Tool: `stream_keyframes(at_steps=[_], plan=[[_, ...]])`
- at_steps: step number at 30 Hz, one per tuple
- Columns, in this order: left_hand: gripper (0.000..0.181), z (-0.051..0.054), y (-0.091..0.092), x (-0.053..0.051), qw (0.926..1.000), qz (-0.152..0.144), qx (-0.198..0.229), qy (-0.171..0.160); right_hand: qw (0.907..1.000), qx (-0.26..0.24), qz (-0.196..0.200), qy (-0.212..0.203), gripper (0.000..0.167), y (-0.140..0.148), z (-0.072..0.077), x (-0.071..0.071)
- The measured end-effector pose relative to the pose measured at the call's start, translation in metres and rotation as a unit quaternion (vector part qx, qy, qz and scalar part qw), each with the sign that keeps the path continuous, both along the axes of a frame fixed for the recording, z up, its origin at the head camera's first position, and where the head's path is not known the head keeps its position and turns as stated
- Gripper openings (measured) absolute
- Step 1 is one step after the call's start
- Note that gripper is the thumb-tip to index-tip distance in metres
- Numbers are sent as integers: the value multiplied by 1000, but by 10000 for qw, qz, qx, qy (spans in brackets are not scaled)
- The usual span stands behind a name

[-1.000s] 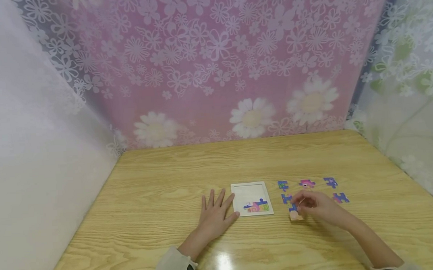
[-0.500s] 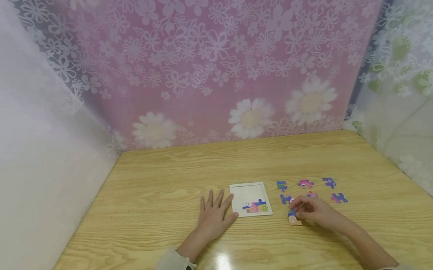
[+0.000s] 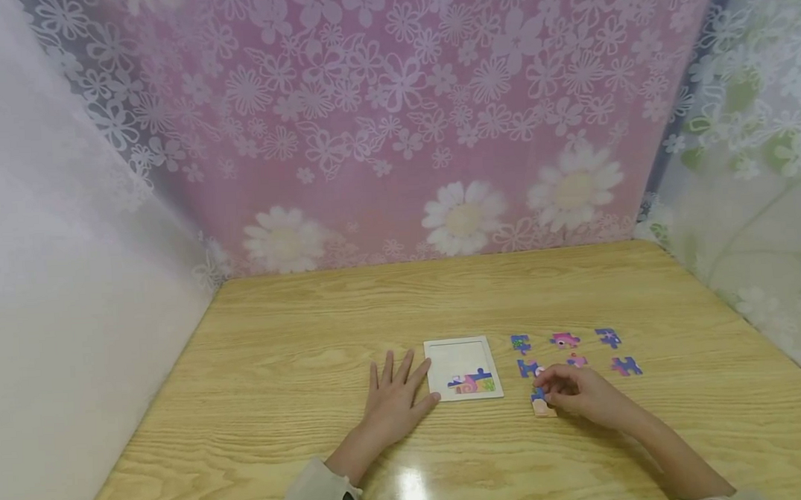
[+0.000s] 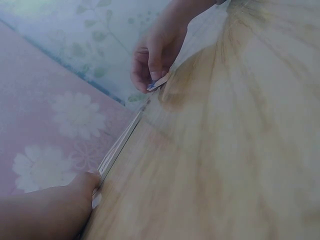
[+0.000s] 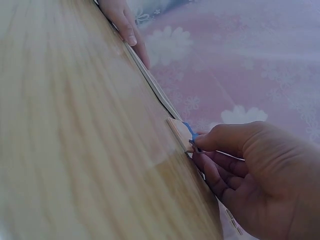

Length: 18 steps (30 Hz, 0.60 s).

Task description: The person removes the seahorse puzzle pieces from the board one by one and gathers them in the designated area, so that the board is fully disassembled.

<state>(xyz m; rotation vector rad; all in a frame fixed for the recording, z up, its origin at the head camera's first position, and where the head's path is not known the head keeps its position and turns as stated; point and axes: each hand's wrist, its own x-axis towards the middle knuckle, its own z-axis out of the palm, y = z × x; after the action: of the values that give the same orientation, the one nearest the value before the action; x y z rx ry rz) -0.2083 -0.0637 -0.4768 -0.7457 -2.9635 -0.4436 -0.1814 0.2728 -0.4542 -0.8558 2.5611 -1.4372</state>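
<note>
My right hand (image 3: 584, 397) pinches a jigsaw puzzle piece (image 3: 543, 407), blue above and peach below, between thumb and fingers. In the right wrist view the piece (image 5: 179, 131) looks slightly tilted, close to the tabletop; whether it touches the wood I cannot tell. My left hand (image 3: 395, 405) lies flat on the table with fingers spread. Its thumb and index fingertips touch the left edge of a white square puzzle tray (image 3: 461, 340). Joined pieces (image 3: 473, 383) with pink, blue, yellow and green fill the lower right of that tray.
Several loose pieces lie right of the tray: a green-and-blue piece (image 3: 521, 343), a pink piece with an eye (image 3: 565, 340), a blue piece (image 3: 608, 337) and a pink-and-blue piece (image 3: 626, 366). Others sit partly behind my right hand. A floral curtain (image 3: 368, 132) borders the wooden table (image 3: 296, 322).
The right hand and its piece have shifted slightly toward me, uncovering part of a pink piece behind the hand. The left hand and the tray keep their places.
</note>
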Motion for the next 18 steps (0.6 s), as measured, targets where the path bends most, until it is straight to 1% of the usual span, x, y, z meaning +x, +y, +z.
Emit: stream_keyframes(at_steps=[6,12,18], plan=[[62,2,0,1,10000,0,26,-1,9997,108,-116,162,14,0,-2,0],[62,2,0,1,10000,21,-24,26,9993,43,-53,366,17,0,-4,0],[63,1,0,0,10000,17,-20,63,9991,81,-118,389,17,0,-7,-1]])
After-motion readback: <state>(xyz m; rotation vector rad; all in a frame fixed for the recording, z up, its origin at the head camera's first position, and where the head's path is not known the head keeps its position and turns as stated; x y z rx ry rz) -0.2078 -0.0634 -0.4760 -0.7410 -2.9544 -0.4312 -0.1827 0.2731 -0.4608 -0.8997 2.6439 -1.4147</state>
